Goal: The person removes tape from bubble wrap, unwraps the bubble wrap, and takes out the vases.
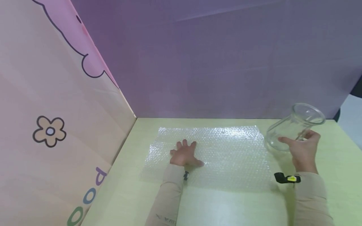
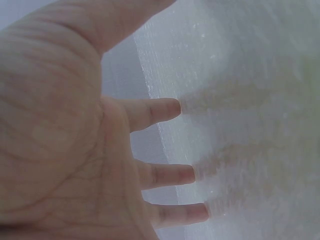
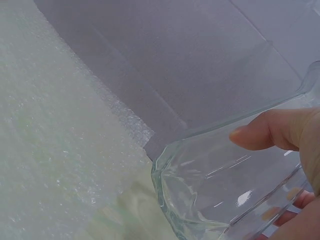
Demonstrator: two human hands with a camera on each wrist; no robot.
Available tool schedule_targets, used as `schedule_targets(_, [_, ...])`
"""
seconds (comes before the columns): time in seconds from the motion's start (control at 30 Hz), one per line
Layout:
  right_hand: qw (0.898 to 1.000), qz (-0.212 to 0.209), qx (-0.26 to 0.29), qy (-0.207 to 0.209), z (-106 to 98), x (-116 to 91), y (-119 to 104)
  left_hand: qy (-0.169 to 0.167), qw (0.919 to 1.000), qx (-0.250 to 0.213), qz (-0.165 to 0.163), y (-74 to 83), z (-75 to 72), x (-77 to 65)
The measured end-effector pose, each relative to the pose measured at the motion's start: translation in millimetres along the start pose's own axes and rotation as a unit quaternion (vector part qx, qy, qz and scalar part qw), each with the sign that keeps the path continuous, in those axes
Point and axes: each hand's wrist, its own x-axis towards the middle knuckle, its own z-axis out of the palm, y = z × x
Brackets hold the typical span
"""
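Note:
A clear glass vase (image 1: 278,133) with a flared rim leans to the right beside the sheet. My right hand (image 1: 305,149) grips its side, thumb across the near face and fingers behind, as the right wrist view shows through the glass (image 3: 200,185). A sheet of bubble wrap (image 1: 232,157) lies spread flat on the table. My left hand (image 1: 185,154) is on the left half of the sheet with its fingers spread. In the left wrist view three straight fingertips meet the bubble wrap (image 2: 240,120), the palm (image 2: 60,135) held up from it.
The pale yellow-green table (image 1: 220,207) ends at a purple backdrop (image 1: 215,59) behind. On the left stands a pink panel (image 1: 79,125) with a printed flower and letters. Something white (image 1: 352,121) shows beyond the table's right edge.

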Motion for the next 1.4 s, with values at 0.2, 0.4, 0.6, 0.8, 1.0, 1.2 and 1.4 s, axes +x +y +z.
schedule_targets(0.2, [1.0, -0.003, -0.007, 0.004, 0.1, 0.3, 0.9, 0.001, 1.0, -0.003, 0.002, 0.0, -0.3, -0.6])
schedule_targets(0.4, [1.0, 0.001, -0.013, 0.004, -1.1, 2.2, 2.0, 0.003, 1.0, -0.003, 0.004, -0.2, -0.8, -1.6])
schedule_targets(0.6, [1.0, 0.002, -0.016, 0.002, -1.6, 3.1, 3.6, 0.003, 1.0, -0.002, 0.005, -1.0, 0.0, -0.7])
schedule_targets(0.8, [0.999, 0.004, -0.037, 0.001, -2.0, 2.4, 4.1, 0.0, 1.0, -0.001, 0.006, -1.4, -0.2, 0.1])
schedule_targets(1.0, [0.998, 0.012, -0.057, 0.0, -2.6, 3.1, 4.7, -0.003, 1.0, -0.002, 0.007, -1.0, -1.0, -0.1])
schedule_targets(1.2, [0.998, 0.016, -0.063, -0.003, -3.0, 3.3, 5.6, -0.004, 1.0, 0.0, 0.006, -0.4, -0.9, -0.3])
schedule_targets(1.4, [0.998, 0.012, -0.063, 0.001, -2.3, 3.6, 6.6, -0.005, 1.0, -0.001, 0.004, 0.4, -2.3, -1.4])
